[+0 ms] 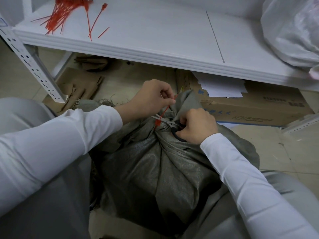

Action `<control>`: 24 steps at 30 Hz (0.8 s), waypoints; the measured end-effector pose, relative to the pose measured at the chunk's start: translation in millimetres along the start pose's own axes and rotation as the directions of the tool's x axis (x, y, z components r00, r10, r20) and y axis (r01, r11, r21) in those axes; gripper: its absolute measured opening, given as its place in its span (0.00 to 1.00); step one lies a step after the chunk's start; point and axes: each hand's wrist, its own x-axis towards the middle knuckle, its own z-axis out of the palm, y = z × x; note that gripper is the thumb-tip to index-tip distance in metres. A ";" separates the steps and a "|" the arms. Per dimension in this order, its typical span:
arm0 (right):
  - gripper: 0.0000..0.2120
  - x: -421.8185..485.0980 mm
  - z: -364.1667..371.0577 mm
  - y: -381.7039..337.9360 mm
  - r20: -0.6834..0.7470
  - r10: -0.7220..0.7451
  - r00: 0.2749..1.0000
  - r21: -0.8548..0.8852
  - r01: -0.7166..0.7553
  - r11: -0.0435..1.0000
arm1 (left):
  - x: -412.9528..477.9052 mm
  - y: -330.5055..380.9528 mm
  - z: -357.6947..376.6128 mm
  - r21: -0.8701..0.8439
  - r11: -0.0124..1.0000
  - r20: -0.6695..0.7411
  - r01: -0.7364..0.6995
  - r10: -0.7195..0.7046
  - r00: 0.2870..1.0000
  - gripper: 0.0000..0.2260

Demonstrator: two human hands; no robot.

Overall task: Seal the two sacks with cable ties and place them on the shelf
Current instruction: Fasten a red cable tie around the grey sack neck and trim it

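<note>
Grey sack [165, 169]: on the floor between the knees, neck gathered. Right hand [196, 125]: grip clamped on black-handled scissors [168, 121], blades at the neck. Left hand [151, 97]: grip pinching the tail of the red cable tie [163, 112] (looped round the neck). Shelf [155, 31]: beyond; loose red ties [60, 14] at left, white sack [293, 31] at right.

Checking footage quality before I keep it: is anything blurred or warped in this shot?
Head view: left hand, right hand and cable tie sharp; white bag at upper right smeared; shelf edge bowed by the wide lens; flat light, no glare.
</note>
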 end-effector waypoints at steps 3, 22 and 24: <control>0.13 0.4 -0.7 -0.5 -0.025 -0.002 1.000 -0.007 0.002 1.000 | 1.0 -0.8 0.3 0.011 1.000 -0.008 0.004 -0.004 1.000 0.03; 0.19 2.7 12.5 -3.4 -0.077 -0.042 0.996 -0.049 0.039 0.998 | -2.5 4.9 2.1 0.023 1.000 -0.031 -0.019 0.020 0.999 0.04; 0.18 2.8 12.4 -4.2 -0.083 -0.038 0.996 -0.045 0.034 0.998 | -2.2 4.9 2.3 0.022 1.000 -0.032 -0.018 0.019 0.999 0.04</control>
